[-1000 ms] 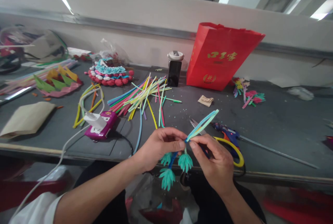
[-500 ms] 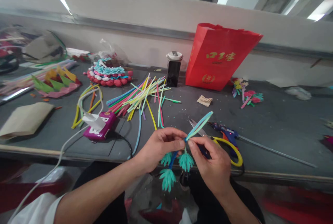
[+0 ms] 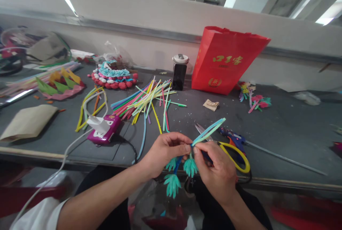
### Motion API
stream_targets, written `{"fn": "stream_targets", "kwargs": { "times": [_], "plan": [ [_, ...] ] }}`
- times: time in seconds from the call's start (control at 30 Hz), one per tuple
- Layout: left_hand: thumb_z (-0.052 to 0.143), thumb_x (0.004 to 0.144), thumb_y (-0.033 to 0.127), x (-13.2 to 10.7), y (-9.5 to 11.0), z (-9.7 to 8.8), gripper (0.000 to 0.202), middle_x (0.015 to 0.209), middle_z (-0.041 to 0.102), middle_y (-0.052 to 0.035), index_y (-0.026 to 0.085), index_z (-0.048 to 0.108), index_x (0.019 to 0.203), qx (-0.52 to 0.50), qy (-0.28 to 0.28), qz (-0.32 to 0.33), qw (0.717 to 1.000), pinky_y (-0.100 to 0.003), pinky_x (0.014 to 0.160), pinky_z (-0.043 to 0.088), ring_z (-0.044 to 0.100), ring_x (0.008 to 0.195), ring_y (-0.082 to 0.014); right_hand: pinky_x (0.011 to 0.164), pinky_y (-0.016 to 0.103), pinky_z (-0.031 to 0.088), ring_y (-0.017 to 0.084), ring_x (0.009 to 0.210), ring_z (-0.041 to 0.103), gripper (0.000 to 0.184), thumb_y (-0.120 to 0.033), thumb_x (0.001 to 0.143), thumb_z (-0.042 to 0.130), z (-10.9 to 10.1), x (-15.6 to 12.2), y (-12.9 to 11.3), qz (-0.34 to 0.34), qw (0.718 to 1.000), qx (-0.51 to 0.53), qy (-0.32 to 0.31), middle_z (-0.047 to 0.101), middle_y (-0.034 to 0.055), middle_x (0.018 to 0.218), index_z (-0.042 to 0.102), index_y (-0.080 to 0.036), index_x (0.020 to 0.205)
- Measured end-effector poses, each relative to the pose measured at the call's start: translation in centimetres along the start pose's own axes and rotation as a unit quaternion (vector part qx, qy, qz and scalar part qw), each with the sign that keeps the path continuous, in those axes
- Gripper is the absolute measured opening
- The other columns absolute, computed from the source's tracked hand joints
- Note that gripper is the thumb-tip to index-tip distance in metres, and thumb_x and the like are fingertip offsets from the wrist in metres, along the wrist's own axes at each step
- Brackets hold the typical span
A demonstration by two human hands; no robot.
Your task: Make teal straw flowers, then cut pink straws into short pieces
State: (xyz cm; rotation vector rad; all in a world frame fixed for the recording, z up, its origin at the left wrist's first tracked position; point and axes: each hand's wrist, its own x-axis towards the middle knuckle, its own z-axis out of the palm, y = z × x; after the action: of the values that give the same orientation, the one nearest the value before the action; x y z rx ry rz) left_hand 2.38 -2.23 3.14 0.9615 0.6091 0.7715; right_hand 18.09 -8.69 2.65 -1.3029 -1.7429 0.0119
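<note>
Between my two hands, at the table's front edge, is a bunch of pipe cleaners. Its loose light blue and pale green ends point up to the right, and teal pipe-cleaner flowers hang below on dark blue stems. My left hand pinches the bunch at its middle with thumb and fingertips. Close beside it, my right hand is closed on the same spot, thumb against forefinger. Scissors with yellow handles lie partly hidden behind my right hand. Just beyond them is a blue glue gun with a long glue stick.
A pile of colored pipe cleaners lies beyond my left hand, beside a purple power socket with a white plug and cable. Farther back stand a black bottle and a red paper bag. Finished flowers lie right.
The loose light blue and green ends have tilted farther down to the right. Both hands keep their pinch on the bunch, and the view has shifted slightly.
</note>
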Motion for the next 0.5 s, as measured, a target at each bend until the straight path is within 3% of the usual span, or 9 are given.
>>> {"fn": "stream_targets", "kwargs": {
  "times": [0.5],
  "plan": [
    [0.079,0.071,0.020,-0.11,-0.25,0.22,0.016,0.062,0.064,-0.0004,0.011,0.069,0.079,0.009,0.011,-0.003,1.000,-0.023,0.056,0.046,0.057,0.053,-0.0096,0.066,0.027,0.043,0.015,0.069,0.055,0.013,-0.005,0.088,0.055,0.01,-0.04,-0.02,-0.043,0.999,0.010,-0.013,0.060,0.0020,0.073,0.060,-0.018,0.087]
  ]
}}
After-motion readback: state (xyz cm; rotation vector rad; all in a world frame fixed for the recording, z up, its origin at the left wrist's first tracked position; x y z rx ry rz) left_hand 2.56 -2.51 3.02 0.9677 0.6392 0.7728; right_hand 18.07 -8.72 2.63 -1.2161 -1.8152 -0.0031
